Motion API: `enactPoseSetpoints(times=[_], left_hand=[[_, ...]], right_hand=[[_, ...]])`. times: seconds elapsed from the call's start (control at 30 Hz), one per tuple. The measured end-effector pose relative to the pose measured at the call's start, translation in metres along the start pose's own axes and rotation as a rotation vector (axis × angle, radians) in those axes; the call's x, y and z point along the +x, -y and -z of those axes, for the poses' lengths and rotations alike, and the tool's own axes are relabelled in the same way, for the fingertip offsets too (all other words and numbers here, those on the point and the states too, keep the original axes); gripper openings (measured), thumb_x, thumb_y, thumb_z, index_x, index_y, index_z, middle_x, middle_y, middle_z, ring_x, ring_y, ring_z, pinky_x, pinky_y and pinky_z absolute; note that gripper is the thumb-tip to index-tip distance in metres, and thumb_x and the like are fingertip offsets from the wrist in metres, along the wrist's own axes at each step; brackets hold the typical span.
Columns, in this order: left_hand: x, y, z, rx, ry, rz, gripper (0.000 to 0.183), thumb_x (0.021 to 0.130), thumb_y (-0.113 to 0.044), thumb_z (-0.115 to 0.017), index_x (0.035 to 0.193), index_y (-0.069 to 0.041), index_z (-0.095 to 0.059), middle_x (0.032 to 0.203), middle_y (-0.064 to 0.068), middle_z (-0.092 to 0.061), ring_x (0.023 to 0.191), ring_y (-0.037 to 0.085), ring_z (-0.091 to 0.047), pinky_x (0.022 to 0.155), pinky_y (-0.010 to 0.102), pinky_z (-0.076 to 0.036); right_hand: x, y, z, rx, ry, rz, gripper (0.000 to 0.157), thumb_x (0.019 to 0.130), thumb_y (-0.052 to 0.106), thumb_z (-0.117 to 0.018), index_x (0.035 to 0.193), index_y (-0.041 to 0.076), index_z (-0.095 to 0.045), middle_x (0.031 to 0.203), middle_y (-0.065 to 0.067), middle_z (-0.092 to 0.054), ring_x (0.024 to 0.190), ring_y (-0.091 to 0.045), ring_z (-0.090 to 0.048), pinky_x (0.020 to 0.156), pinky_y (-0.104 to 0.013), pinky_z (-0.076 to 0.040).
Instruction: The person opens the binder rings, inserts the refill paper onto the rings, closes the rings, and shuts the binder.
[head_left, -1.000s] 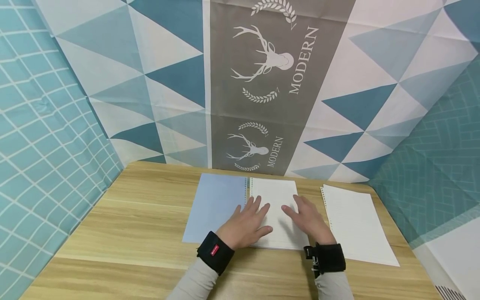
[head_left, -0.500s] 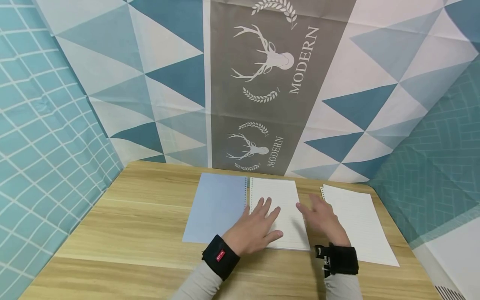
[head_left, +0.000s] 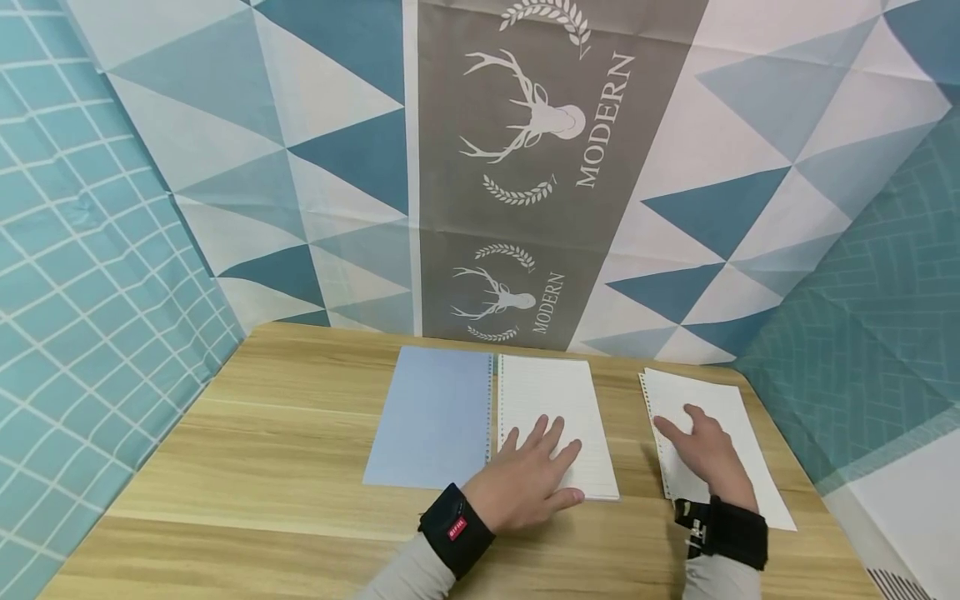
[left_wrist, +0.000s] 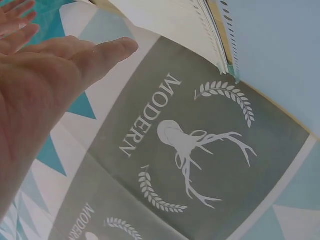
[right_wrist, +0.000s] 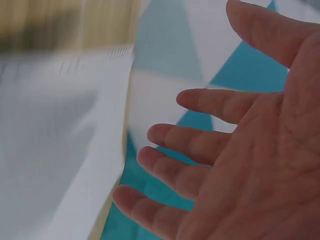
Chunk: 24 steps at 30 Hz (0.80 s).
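A loose-leaf notebook lies spread on the table, its pale blue cover (head_left: 435, 417) to the left and a stack of lined white pages (head_left: 551, 392) to the right. Over the lower part of those pages is my left hand (head_left: 525, 483), its fingers spread and holding nothing. Farther right, separate punched white sheets (head_left: 750, 467) lie at a slight slant. My right hand (head_left: 708, 454) hovers above these sheets, palm down. In the right wrist view its fingers (right_wrist: 195, 142) are extended and apart, with a gap between them and the paper.
The wood-grain table (head_left: 247, 467) reaches back to a patterned cloth wall (head_left: 495, 167). Teal tiled cloth hangs along the left side (head_left: 97, 250) and the right side (head_left: 885, 308). A strip of bare wood separates the notebook from the loose sheets.
My right hand has moved right, from above the notebook pages to above the loose sheets. My left hand has shifted right and slightly nearer. The papers lie where they were.
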<state>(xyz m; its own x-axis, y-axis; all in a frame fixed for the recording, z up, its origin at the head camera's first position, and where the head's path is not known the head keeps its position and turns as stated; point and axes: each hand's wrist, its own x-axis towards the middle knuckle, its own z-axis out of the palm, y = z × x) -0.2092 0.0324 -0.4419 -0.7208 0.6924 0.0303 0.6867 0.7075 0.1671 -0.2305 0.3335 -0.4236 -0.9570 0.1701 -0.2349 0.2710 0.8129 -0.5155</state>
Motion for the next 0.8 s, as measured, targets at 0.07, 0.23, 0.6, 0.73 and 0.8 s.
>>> enactPoseSetpoints(times=[0.07, 0.23, 0.6, 0.73, 0.8], left_hand=[[0.000, -0.002, -0.001, -0.003, 0.004, -0.007, 0.066, 0.103, -0.061, -0.038, 0.158, -0.024, -0.037, 0.168, 0.012, -0.029, 0.156, 0.032, -0.028, 0.116, 0.060, -0.037], [0.000, -0.005, -0.005, 0.004, 0.007, -0.020, 0.064, 0.103, -0.060, -0.043, 0.156, -0.024, -0.038, 0.167, 0.012, -0.031, 0.155, 0.033, -0.030, 0.115, 0.060, -0.038], [-0.002, -0.009, -0.009, 0.026, 0.029, -0.021, 0.062, 0.102, -0.060, -0.044, 0.153, -0.024, -0.042, 0.164, 0.012, -0.036, 0.154, 0.032, -0.033, 0.113, 0.059, -0.042], [-0.002, -0.009, -0.009, 0.028, 0.034, -0.018, 0.062, 0.102, -0.060, -0.044, 0.152, -0.024, -0.043, 0.164, 0.012, -0.036, 0.154, 0.032, -0.034, 0.113, 0.059, -0.042], [-0.002, -0.010, -0.010, 0.027, 0.034, -0.017, 0.062, 0.102, -0.060, -0.044, 0.152, -0.024, -0.044, 0.164, 0.012, -0.037, 0.153, 0.032, -0.034, 0.113, 0.059, -0.042]], right_hand=[[0.000, -0.017, 0.006, -0.027, -0.004, -0.059, 0.099, 0.101, 0.063, -0.042, 0.154, -0.016, -0.013, 0.151, -0.047, -0.024, 0.139, -0.064, -0.026, 0.109, -0.071, -0.034], [-0.006, -0.057, 0.014, -0.079, -0.009, -0.206, 0.102, 0.098, 0.059, -0.048, 0.147, -0.025, -0.017, 0.145, -0.049, -0.029, 0.134, -0.065, -0.030, 0.108, -0.070, -0.036], [-0.010, -0.083, 0.003, -0.106, -0.093, -0.469, 0.078, 0.093, 0.041, -0.064, 0.136, -0.018, -0.035, 0.133, -0.045, -0.037, 0.124, -0.061, -0.041, 0.097, -0.069, -0.044], [-0.008, -0.083, 0.000, -0.104, -0.090, -0.496, 0.074, 0.093, 0.036, -0.064, 0.137, -0.015, -0.032, 0.132, -0.045, -0.025, 0.127, -0.064, -0.029, 0.102, -0.074, -0.036], [-0.008, -0.085, 0.000, -0.101, -0.095, -0.494, 0.071, 0.094, 0.034, -0.064, 0.136, -0.014, -0.032, 0.131, -0.045, -0.023, 0.126, -0.064, -0.026, 0.102, -0.075, -0.035]])
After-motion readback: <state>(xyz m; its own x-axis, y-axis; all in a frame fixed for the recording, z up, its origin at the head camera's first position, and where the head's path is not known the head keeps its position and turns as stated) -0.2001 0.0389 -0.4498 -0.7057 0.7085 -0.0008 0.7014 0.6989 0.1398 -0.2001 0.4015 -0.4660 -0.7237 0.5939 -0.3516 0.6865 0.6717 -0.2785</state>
